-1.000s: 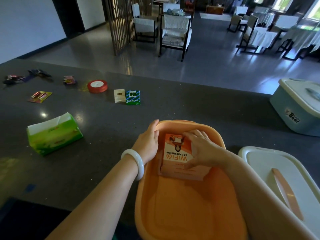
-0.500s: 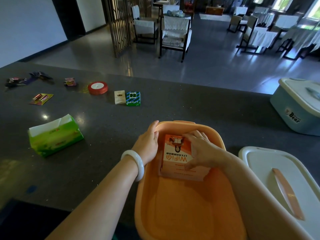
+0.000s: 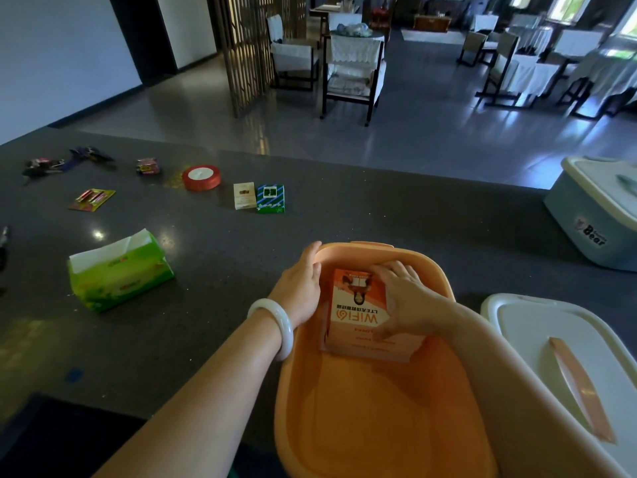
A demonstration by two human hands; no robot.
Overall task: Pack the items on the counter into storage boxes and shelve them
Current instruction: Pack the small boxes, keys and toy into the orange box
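While the left hand (image 3: pixel 300 288) is gripping the orange storage box's (image 3: pixel 362 426) rim, the right hand (image 3: pixel 405 300), fingers spread, is pressing the WiFi router carton (image 3: pixel 358 315) inside; the tissue pack (image 3: pixel 119 270), ribbon spool (image 3: pixel 201 177) and card boxes (image 3: pixel 259 197) are waiting on the worktop (image 3: pixel 379 219).

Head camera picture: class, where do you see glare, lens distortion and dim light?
Head view: a small bright glare spot on the dark counter beside the green tissue pack; wide-angle bending curves the counter's far edge; windows blow out top right, while the near counter stays dim.

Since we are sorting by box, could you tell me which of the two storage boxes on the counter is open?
The orange storage box under the hands is open, its white lid lying beside it; the blue-grey Bear box is lidded.
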